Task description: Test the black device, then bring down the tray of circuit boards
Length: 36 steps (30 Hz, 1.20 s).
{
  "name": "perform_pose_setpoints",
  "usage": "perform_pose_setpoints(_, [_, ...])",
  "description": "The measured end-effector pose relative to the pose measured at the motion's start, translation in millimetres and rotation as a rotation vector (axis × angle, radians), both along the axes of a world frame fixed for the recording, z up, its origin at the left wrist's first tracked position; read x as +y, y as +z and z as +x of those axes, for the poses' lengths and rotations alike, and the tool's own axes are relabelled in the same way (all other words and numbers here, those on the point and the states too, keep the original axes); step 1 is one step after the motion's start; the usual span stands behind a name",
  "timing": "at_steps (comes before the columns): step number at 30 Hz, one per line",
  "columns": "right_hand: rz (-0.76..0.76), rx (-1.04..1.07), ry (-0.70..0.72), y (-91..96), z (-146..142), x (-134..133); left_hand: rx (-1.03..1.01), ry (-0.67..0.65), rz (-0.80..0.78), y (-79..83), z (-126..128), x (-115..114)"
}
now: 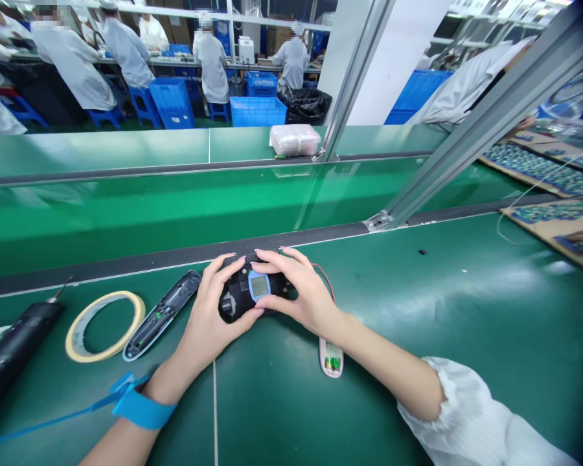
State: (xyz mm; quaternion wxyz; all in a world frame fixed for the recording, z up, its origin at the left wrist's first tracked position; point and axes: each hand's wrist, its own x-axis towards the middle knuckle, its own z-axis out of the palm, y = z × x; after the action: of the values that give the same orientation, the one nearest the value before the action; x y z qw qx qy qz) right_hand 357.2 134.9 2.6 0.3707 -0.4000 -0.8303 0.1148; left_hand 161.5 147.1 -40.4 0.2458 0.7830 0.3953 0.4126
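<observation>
Green bench: LCD device crosswise, screen up, left hand, right hand clasping

Green assembly bench, blue plastic crates

black device with blue-rimmed grey screen at twelve o'clock, cream tape roll at ten, blue wrist strap at nine, green surface.

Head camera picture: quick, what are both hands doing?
Left hand: closed, holding a black plastic handheld device with a blue-rimmed screen.
Right hand: closed, holding the same device.
</observation>
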Motion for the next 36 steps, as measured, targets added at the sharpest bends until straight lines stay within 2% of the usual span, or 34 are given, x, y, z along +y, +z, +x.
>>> perform_pose_setpoints(10, [0.113, -0.220, 0.011, 19.2, 1, -3, -0.035, -0.017, 0.005, -2.3, -3, -4])
perform_pose_setpoints(15, [-0.022, -0.107, 0.067, 26.6, 3, -2, 0.021, 0.021, 0.179, -1.0, -4, -6])
perform_pose_setpoints(19, [-0.083, -0.051, 0.076, 28.1, 4, -3, 0.134, 0.011, 0.251, -1.7, -3, -6])
perform_pose_setpoints(23, [-0.093, -0.042, 0.071, 26.2, 3, -4, -0.030, -0.039, 0.283, -0.6, -5, -10])
perform_pose_setpoints(27, [-0.093, -0.044, 0.074, 24.3, 3, -3, -0.215, 0.081, 0.296, 0.0, -9, -12])
perform_pose_setpoints(30, [-0.084, -0.040, 0.090, 24.5, 3, -3, -0.182, 0.119, 0.228, -1.1, -9, -10])
perform_pose_setpoints(34, [-0.057, -0.038, 0.103, 25.2, 2, -4, -0.088, -0.010, 0.028, -4.0, -4, -5])
perform_pose_setpoints(36, [-0.037, -0.026, 0.100, 23.7, 1, -4, -0.082, -0.036, -0.021, -5.5, -2, -4])
